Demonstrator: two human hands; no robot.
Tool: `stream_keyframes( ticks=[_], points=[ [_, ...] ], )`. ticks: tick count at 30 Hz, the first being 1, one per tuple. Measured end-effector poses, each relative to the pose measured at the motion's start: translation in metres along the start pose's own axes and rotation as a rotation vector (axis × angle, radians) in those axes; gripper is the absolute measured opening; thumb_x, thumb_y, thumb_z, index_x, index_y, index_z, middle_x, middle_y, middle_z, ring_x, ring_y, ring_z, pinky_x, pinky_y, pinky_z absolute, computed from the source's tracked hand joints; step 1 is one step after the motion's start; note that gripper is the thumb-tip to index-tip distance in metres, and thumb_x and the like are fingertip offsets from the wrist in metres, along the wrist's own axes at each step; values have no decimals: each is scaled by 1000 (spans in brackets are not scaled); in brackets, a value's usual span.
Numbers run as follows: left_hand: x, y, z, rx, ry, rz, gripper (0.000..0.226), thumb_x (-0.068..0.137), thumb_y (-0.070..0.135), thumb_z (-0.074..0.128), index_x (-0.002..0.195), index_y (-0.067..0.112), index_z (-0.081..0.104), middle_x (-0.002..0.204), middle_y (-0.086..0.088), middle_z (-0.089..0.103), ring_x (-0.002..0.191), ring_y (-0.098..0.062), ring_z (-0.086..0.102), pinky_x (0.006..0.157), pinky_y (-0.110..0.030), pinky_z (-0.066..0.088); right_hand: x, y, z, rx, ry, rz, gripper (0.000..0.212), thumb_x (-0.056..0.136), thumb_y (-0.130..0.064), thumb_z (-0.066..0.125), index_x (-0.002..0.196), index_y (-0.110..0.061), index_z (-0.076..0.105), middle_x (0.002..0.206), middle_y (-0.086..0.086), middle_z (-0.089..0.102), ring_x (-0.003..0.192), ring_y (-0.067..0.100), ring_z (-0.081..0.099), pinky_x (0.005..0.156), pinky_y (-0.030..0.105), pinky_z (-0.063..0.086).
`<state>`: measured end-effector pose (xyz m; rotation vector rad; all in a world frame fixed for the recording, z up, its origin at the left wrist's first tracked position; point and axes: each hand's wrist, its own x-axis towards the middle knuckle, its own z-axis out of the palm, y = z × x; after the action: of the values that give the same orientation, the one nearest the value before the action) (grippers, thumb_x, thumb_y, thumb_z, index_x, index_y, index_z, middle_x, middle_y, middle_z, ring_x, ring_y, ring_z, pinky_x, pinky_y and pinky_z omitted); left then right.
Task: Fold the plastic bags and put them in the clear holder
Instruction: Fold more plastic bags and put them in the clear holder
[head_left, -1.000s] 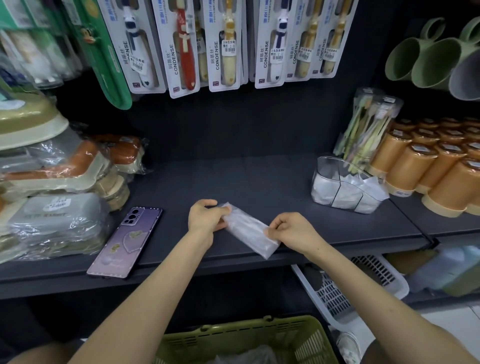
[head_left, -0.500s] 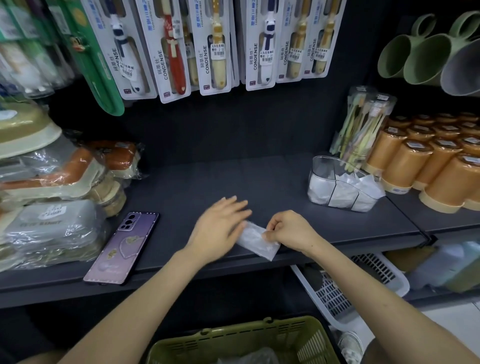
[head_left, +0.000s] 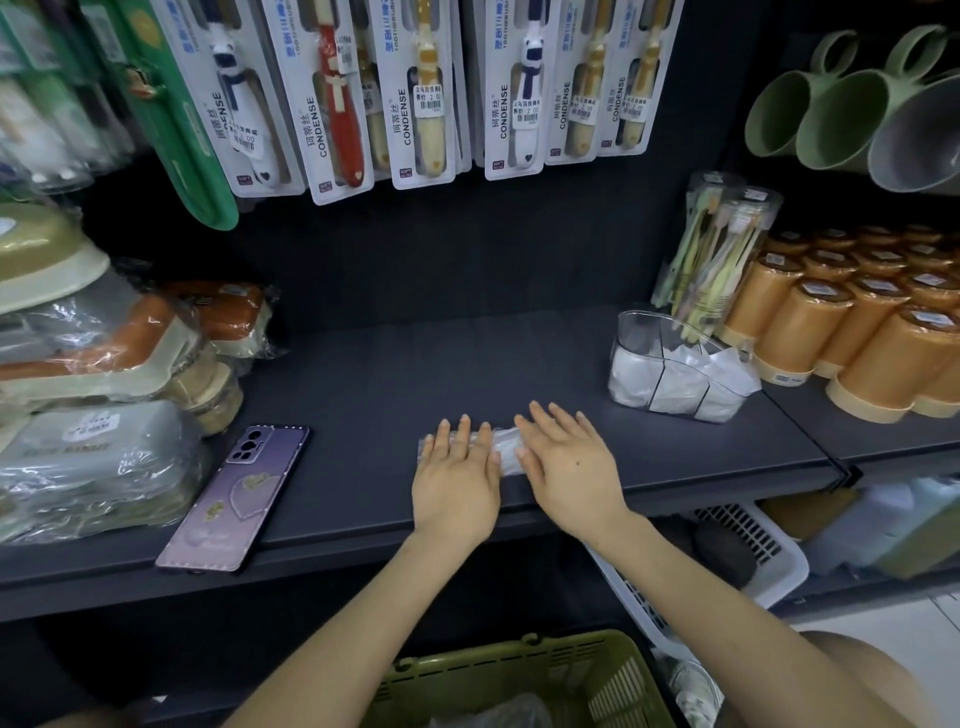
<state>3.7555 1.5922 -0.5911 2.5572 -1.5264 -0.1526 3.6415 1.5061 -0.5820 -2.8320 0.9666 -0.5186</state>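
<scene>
Pressing down with straight fingers, the left hand (head_left: 457, 483) and right hand (head_left: 569, 467) lie side by side on the folded plastic bag (head_left: 506, 447), which rests on the dark shelf (head_left: 389, 395) near its front edge; neither grip is closed round it. Well apart to the right, the clear holder (head_left: 631, 325) stands on the same shelf, its divided compartments holding folded white bags (head_left: 675, 387), and a green basket (head_left: 519, 670) below contains crumpled clear plastic (head_left: 498, 714). Hanging toothbrush packs (head_left: 410, 93) above read "CONDENSE", with price stickers marked "2.00".
</scene>
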Motion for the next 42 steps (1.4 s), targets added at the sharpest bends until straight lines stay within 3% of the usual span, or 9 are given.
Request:
stream_keyframes(
  ticks=[4, 9, 16, 22, 27, 30, 33, 37, 42],
  points=[
    [5, -5, -8, 12, 13, -9, 53, 105, 37, 9, 154, 19, 8, 162, -4, 6, 149, -24, 0, 121, -36, -4, -2, 8, 8, -39, -256, 34, 92, 75, -50, -19, 153, -21, 20, 160, -3, 16, 149, 16, 9, 118, 37, -5],
    [15, -18, -14, 148, 67, 430, 78, 86, 48, -17, 153, 18, 8, 160, 3, 3, 148, -16, -5, 116, -30, -15, -2, 7, 7, -51, -276, 47, 93, 72, -50, -23, 154, -21, 12, 162, -5, 8, 149, 14, 0, 117, 38, -10],
    [31, -60, -12, -45, -174, 532, 88, 71, 75, -27, 145, 30, -7, 158, 13, -5, 141, 2, -17, 108, -11, -21, -1, 6, 2, -66, -347, 54, 73, 88, -47, -13, 154, -22, 4, 162, -7, 1, 148, 13, -6, 116, 43, -14],
    [27, -64, -18, -1, -192, 527, 68, 84, 60, -13, 145, 31, -11, 156, 17, -11, 142, 0, -21, 110, -16, -22, -5, 18, -6, -76, -401, 132, 55, 104, -44, 8, 154, -24, -2, 162, -7, -5, 148, 13, -12, 115, 46, -16],
    [26, -64, -17, 25, -186, 522, 70, 82, 60, -18, 146, 31, -13, 155, 17, -14, 142, -2, -22, 114, -21, -18, -18, 27, -7, -14, -212, 394, 68, 99, -52, 3, 150, -16, 29, 160, 7, 18, 149, 21, 9, 118, 49, 0],
    [27, -66, -15, 31, -181, 527, 75, 79, 63, -23, 145, 31, -15, 155, 16, -15, 142, -2, -23, 115, -23, -18, -20, 7, -1, -30, 166, 460, 64, 88, -53, 28, 93, -9, 74, 110, 17, 67, 102, 38, 62, 87, 49, 45],
    [26, -67, -14, 8, -185, 529, 81, 73, 70, -28, 143, 31, -17, 156, 15, -15, 142, -3, -23, 113, -21, -19, -13, -9, 0, 5, 209, 540, 40, 78, -46, 48, 67, -15, 71, 79, 8, 62, 75, 34, 58, 70, 38, 43],
    [24, -63, -20, -126, -215, 400, 69, 94, 64, 17, 148, 31, -11, 159, 12, -2, 141, 1, -13, 114, -16, -12, -1, -16, -4, 169, 103, 721, 13, 84, -28, 59, 86, -25, 72, 99, 0, 63, 98, 26, 54, 84, 35, 35],
    [24, -60, -42, -922, -297, 85, 83, 81, 22, 76, 148, 32, 29, 141, 15, 45, 138, -5, 32, 108, -18, 30, 4, -5, -21, 794, 138, 700, 11, 84, -15, 67, 78, -20, 60, 78, -6, 64, 82, 17, 63, 76, 34, 49]
  ],
)
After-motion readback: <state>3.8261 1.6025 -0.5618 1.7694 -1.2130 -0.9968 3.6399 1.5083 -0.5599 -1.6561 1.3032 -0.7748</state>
